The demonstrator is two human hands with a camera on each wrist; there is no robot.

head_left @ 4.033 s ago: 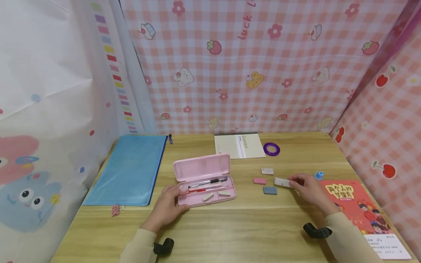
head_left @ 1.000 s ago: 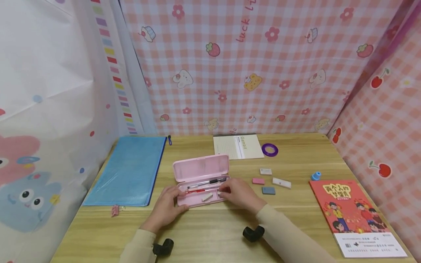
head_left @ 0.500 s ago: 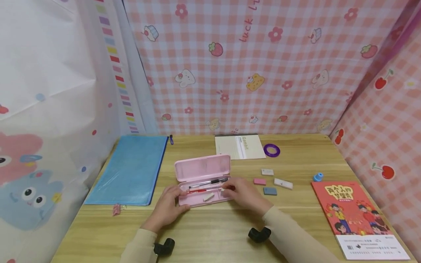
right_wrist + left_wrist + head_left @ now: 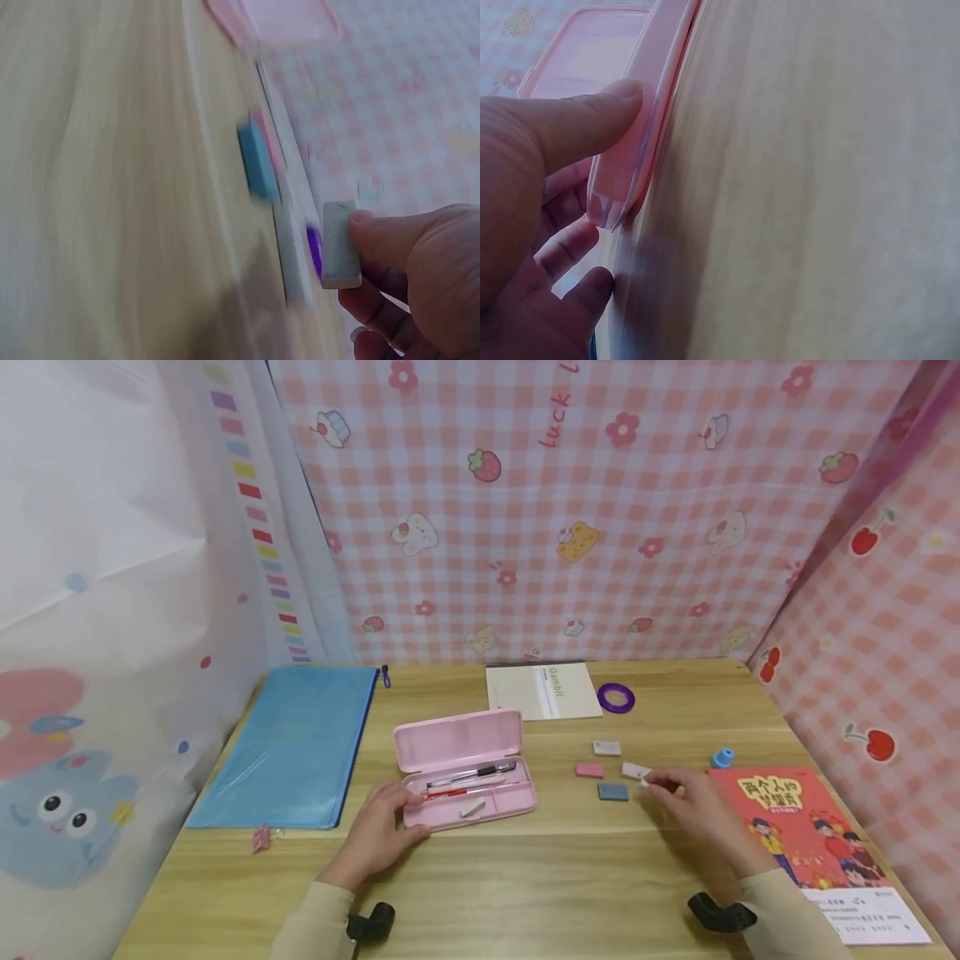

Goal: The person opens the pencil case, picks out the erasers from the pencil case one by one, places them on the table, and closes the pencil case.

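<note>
My left hand [image 4: 381, 828] grips the left end of an open pink pencil case [image 4: 457, 743], its thumb along the near side in the left wrist view. Inside the case lie a black pen [image 4: 480, 773], a red pen [image 4: 453, 792] and one whitish eraser [image 4: 472, 807]. Off to the right, my right hand [image 4: 701, 814] pinches a small white eraser [image 4: 341, 247] between thumb and fingers. It hovers beside a longer white eraser [image 4: 633, 770], partly hidden by the hand. Close by lie a blue eraser [image 4: 613, 792], a pink eraser [image 4: 589, 770] and another white eraser [image 4: 606, 748].
A blue zip folder [image 4: 285, 747] occupies the left side, with a pink clip [image 4: 260, 839] at its near edge. At the back are a notebook [image 4: 543, 692] and a purple tape roll [image 4: 617, 697]. Right, a red book [image 4: 787, 802] lies below a small blue object [image 4: 722, 758].
My right hand set down the longer white eraser, went to the case, took the white eraser from its right compartment and carried it right. The left hand stayed on the case.
</note>
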